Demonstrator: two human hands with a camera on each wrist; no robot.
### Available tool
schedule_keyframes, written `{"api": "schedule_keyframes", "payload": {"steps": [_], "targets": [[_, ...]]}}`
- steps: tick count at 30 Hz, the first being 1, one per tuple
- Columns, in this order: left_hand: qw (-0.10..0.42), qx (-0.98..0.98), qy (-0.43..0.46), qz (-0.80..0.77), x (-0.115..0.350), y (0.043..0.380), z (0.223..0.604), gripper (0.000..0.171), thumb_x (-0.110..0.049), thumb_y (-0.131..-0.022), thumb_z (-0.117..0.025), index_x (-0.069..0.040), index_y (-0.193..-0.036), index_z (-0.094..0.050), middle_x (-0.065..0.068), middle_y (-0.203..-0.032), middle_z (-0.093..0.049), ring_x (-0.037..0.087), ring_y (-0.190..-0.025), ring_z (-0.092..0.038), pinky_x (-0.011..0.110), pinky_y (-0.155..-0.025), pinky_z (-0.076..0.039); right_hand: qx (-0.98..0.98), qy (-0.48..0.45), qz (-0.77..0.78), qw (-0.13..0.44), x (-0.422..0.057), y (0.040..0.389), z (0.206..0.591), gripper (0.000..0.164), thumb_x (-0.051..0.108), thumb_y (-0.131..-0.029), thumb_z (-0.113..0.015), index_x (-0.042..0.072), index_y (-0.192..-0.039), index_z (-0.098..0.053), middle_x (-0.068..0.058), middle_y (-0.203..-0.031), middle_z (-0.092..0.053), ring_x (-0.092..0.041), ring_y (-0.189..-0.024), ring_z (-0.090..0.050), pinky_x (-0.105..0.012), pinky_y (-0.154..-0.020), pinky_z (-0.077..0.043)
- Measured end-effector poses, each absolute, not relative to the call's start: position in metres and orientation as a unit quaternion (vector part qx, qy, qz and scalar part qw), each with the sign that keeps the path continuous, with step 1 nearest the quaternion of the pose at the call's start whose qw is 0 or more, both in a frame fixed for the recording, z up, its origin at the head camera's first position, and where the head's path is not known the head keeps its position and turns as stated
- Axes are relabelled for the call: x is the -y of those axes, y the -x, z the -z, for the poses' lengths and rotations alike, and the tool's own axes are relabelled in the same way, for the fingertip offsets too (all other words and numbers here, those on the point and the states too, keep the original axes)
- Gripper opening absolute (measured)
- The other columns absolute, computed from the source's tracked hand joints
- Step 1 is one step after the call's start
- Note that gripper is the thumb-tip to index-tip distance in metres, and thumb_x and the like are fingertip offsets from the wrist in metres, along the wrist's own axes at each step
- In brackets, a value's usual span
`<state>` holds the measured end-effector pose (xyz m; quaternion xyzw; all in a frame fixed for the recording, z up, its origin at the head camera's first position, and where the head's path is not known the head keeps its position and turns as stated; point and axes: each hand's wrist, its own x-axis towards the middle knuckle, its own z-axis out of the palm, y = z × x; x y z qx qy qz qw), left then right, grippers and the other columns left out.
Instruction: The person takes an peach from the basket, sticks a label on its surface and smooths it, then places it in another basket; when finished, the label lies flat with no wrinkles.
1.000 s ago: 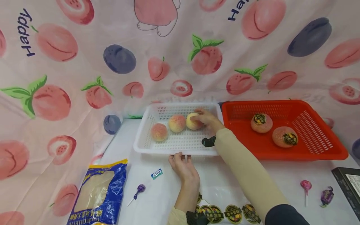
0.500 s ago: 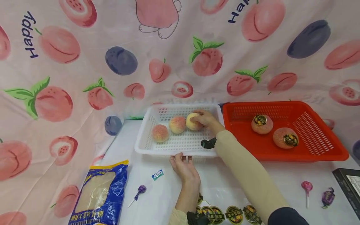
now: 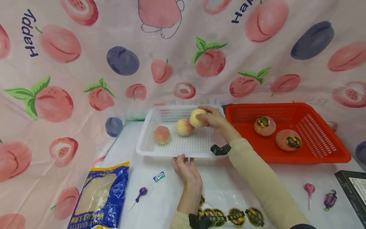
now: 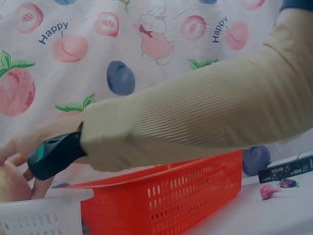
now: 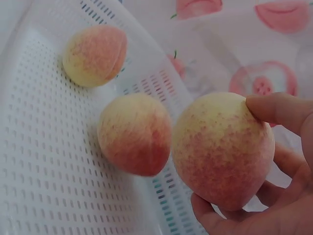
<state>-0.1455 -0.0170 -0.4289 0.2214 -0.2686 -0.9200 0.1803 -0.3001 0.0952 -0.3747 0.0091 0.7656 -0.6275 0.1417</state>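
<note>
My right hand holds a yellow-and-pink peach between thumb and fingers, raised a little above the floor of the white plastic basket. Below and to its left sits another peach; farther left lies a pinker peach. In the right wrist view the held peach shows its blushed side. My left hand grips the front rim of the white basket, palm turned up, some fingertips hidden under the rim. The left wrist view mostly shows the right sleeve.
At right, a red basket bears two peaches with black-gold stickers. A sheet of round stickers lies in front. Around are a blue pasta bag, lollipops, wrapped candies and a black box.
My right hand has lifted the peach slightly up from the basket floor. The middle peach has rolled a little to the right. My left hand stays at the rim.
</note>
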Motion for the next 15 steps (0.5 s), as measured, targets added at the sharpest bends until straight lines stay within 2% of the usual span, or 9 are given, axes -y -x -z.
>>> {"api": "schedule_keyframes", "payload": {"steps": [7, 12, 15], "targets": [[0.185, 0.268, -0.22, 0.92, 0.018, 0.146, 0.429, 0.018, -0.004, -0.083, -0.039, -0.007, -0.101, -0.036, 0.005, -0.101, -0.04, 0.021, -0.094, -0.042, 0.037, -0.086, -0.036, -0.754, 0.006, 0.647, 0.116, -0.103, 0.274, 0.364, 0.048, 0.031, -0.076, -0.068, 0.028, -0.121, -0.05, 0.004, -0.125, -0.047, -0.018, -0.106, -0.046, -0.031, -0.079, -0.045], [0.182, 0.265, -0.217, 0.922, 0.018, 0.145, 0.428, 0.022, -0.004, -0.084, -0.039, -0.002, -0.105, -0.032, 0.008, -0.102, -0.039, 0.023, -0.095, -0.042, 0.034, -0.083, -0.037, -0.758, 0.011, 0.643, 0.108, -0.11, 0.257, 0.358, 0.051, 0.039, -0.074, -0.069, 0.031, -0.12, -0.05, 0.005, -0.122, -0.046, -0.02, -0.105, -0.045, -0.033, -0.082, -0.044], [0.179, 0.263, -0.217, 0.923, 0.018, 0.145, 0.428, 0.022, -0.004, -0.085, -0.039, -0.003, -0.105, -0.032, 0.007, -0.102, -0.039, 0.023, -0.094, -0.042, 0.032, -0.08, -0.037, -0.759, 0.02, 0.642, 0.106, -0.114, 0.246, 0.357, 0.054, 0.043, -0.073, -0.068, 0.031, -0.122, -0.049, 0.005, -0.121, -0.047, -0.02, -0.104, -0.045, -0.033, -0.082, -0.045]]}}
